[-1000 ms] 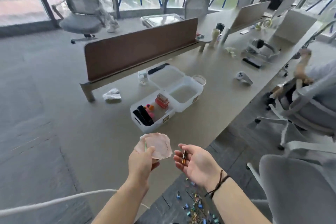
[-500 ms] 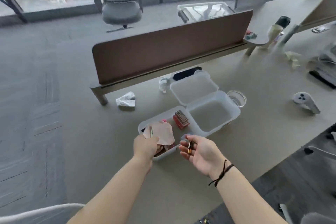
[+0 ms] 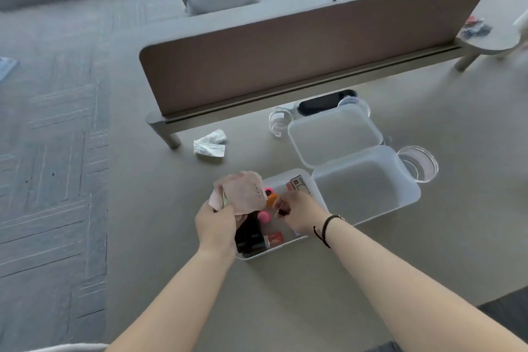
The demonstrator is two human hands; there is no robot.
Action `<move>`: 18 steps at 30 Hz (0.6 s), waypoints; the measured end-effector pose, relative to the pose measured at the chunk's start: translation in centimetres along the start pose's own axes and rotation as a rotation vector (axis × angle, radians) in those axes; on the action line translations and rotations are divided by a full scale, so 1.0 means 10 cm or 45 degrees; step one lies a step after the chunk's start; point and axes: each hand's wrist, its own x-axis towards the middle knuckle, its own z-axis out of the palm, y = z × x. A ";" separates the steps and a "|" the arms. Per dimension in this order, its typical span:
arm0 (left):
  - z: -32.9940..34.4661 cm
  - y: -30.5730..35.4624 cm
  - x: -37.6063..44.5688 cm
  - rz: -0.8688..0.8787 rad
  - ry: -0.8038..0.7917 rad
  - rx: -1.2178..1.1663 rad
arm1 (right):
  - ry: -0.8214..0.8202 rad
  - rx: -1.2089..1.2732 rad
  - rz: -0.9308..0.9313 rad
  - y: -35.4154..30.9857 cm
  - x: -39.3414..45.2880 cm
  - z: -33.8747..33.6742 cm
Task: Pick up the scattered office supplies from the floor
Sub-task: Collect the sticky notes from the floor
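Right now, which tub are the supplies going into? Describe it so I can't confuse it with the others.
Start at the brown divider across the desk. In front of it sit three translucent containers in a cluster. The one you want is the nearest tub, under both hands, and the only one with things in it: black markers, pink caps and small red boxes.
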 end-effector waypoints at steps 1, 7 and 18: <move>-0.02 0.01 -0.01 0.007 0.008 -0.013 | -0.025 -0.061 -0.022 0.00 0.02 0.01; -0.09 0.07 0.04 -0.048 0.003 -0.102 | -0.153 0.268 -0.010 0.22 0.25 0.04; 0.17 -0.18 0.04 -0.373 -0.211 0.025 | 0.204 1.171 0.311 0.15 0.02 -0.03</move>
